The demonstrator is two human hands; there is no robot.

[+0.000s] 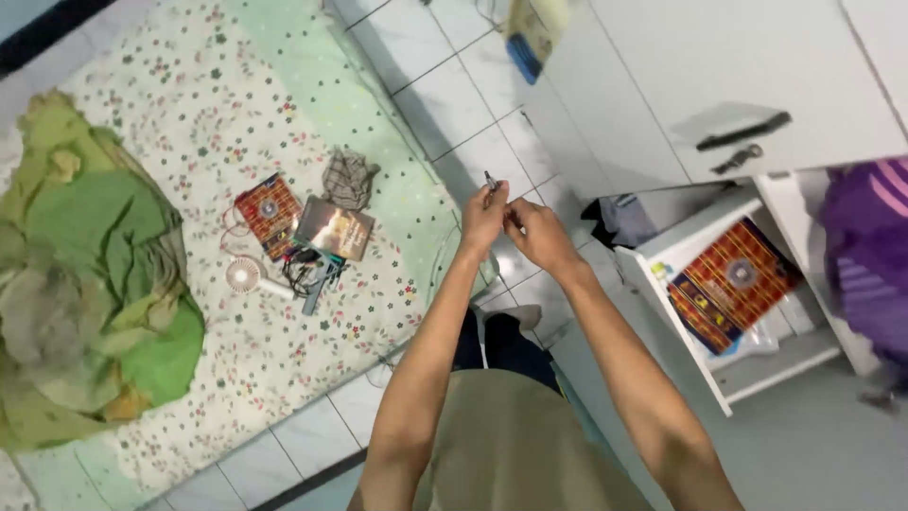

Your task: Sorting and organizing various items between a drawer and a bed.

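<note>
My left hand (pixel 483 217) and my right hand (pixel 537 233) meet in front of me above the tiled floor. The left hand grips a small thin dark object like a pen (pixel 490 180), its tip sticking up past the fingers. The right hand's fingers are curled and touch the left hand near the object's lower end; whether it also grips it I cannot tell. Both forearms reach up from the bottom of the view.
A floral mattress (pixel 189 114) lies on the floor at left with a green blanket (pixel 85 274), a red patterned box (pixel 270 214), a book (pixel 333 228), a small white fan (pixel 248 277) and cables. An open white cabinet (pixel 681 237) at right holds a red patterned box (pixel 730 286).
</note>
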